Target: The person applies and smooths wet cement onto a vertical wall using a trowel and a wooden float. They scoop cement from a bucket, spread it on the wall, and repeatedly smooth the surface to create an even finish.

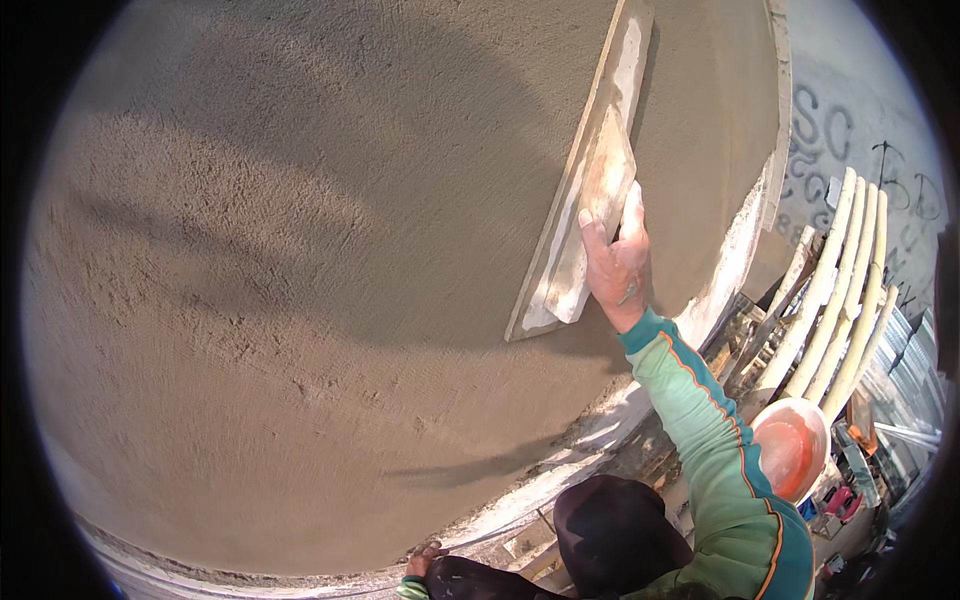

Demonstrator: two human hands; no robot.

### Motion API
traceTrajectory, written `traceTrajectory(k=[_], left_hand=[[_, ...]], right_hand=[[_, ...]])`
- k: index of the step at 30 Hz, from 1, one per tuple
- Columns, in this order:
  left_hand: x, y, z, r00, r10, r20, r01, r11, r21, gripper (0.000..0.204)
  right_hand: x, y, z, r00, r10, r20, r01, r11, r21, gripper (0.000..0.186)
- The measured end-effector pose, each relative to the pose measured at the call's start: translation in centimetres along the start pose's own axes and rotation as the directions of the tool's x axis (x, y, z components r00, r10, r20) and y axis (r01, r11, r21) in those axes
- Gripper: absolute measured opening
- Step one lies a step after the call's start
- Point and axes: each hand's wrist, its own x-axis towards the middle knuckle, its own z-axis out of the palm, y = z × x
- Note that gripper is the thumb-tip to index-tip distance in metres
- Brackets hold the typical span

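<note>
My right hand (618,268) is closed around the grip of a long wooden plastering float (543,262), smeared with pale mortar. The float is tilted, its long board running up to the top of the picture, and lies against a wall of wet grey-brown plaster (300,250). Smooth plaster shows around the float, with rougher patches to the left. Low in the view, my left hand (428,556) is small and partly hidden beside my dark-trousered knee. Its fingers look curled; whatever they hold, if anything, cannot be made out.
A pale, mortar-spattered edge (735,258) borders the plaster. To the right, a white bucket (792,450) with reddish insides stands beside my right sleeve. Several wooden poles (838,290) lean behind it, near corrugated sheets (910,370) and a marked grey wall (870,110).
</note>
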Motion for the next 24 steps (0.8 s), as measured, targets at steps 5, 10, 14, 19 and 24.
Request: traceTrajectory(k=[5, 10, 14, 19, 24], left_hand=[[-1.9, 3.0, 2.1, 0.985, 0.175, 0.014, -0.173, 0.96, 0.219, 0.054], [-2.0, 3.5, 3.6, 0.991, 0.135, -0.004, -0.135, 0.99, 0.036, 0.053], [-0.5, 2.0, 2.0, 0.961, 0.275, 0.041, -0.274, 0.914, 0.3, 0.051], [-0.3, 4.4, 4.6, 0.998, 0.053, -0.021, -0.05, 0.993, 0.105, 0.051], [-0.1, -0.4, -0.9, 0.928, 0.344, 0.144, -0.372, 0.84, 0.394, 0.055]], right_hand=[[27.5, -3.5, -0.9, 0.927, -0.294, -0.233, 0.264, 0.953, -0.151, 0.048], [33.8, 2.3, -6.9, 0.988, -0.065, -0.139, -0.021, 0.837, -0.546, 0.082], [17.3, 11.5, -7.4, 0.995, 0.033, -0.097, -0.058, 0.963, -0.264, 0.084], [-1.8, 3.4, -1.3, 0.982, 0.168, -0.085, -0.156, 0.979, 0.131, 0.088], [12.4, -6.9, 5.6, 0.972, -0.111, -0.205, 0.142, 0.98, 0.14, 0.064]])
